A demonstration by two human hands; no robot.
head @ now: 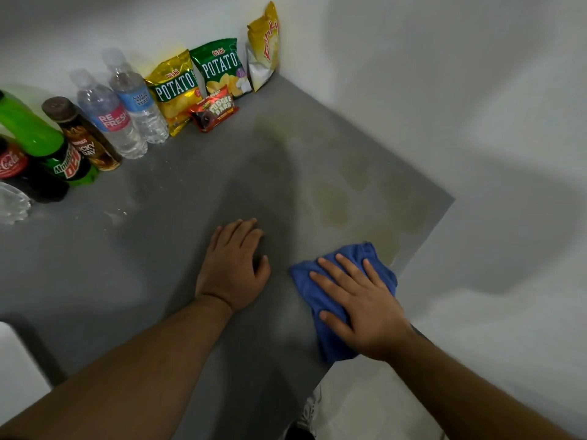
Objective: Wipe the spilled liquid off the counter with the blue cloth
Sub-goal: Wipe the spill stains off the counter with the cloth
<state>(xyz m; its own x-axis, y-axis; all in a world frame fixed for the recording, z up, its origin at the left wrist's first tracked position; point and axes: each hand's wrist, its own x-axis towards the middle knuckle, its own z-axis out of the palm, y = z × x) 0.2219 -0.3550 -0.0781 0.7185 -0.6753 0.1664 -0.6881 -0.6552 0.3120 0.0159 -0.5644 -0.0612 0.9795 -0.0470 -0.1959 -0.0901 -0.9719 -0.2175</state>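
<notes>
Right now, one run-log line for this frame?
phase: wiping | right hand: flat on blue cloth | left hand: flat on counter | yellowish spill: beyond cloth, unwiped

The cola bottle (12, 165) at far left reads "Coca-Cola" on its red label. The green bottle (38, 134) reads "Mountain Dew". The brown bottle (83, 138) shows "LUCKY DAY". One water bottle (108, 117) has "REFRESH" on a pink band; the label of the other water bottle (138, 101) is too blurred to read. The yellow bag (175, 90) and the green bag (221, 67) both read "Oishi POTATO". The red wrapper (214, 110) reads "FUDGEE BARR". The print on the corner bag (265, 46) is unclear.
</notes>
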